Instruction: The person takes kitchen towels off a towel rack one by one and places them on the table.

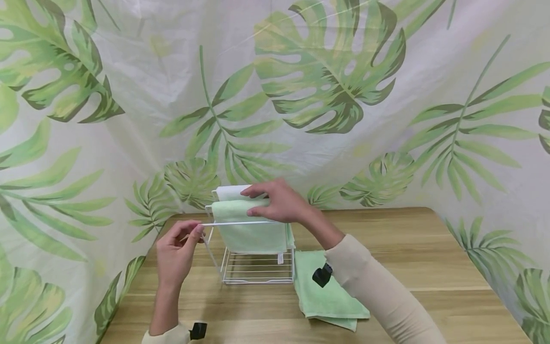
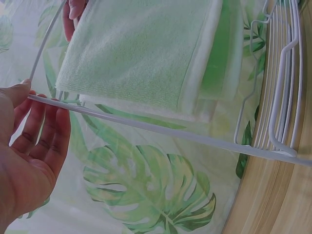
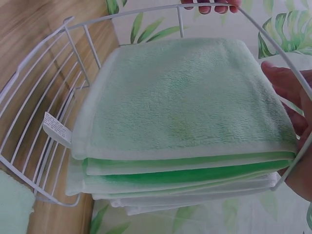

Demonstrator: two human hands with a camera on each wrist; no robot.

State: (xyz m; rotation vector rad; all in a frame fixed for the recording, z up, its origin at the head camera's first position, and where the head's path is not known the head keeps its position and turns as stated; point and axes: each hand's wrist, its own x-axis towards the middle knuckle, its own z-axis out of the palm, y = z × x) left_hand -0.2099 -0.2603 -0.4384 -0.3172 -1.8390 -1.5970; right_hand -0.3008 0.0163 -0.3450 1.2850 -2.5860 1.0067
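A white wire rack (image 1: 240, 223) stands on the table, its bars rising from a slatted base. My left hand (image 1: 178, 251) pinches the near top corner of its wire between thumb and fingertips, as the left wrist view also shows. Over the bars behind hangs a folded light green towel (image 1: 247, 234) with a small white label, and behind it a white towel (image 1: 229, 192). My right hand (image 1: 281, 203) reaches over the front wire, thumb and fingers spread at the green towel's top fold (image 3: 273, 97). Several folded layers hang together in the right wrist view.
Right of the rack, another folded green towel (image 1: 326, 291) lies flat on the wooden table (image 1: 412, 267), partly under my right forearm. A leaf-patterned curtain (image 1: 343, 157) hangs close behind the table and along both sides.
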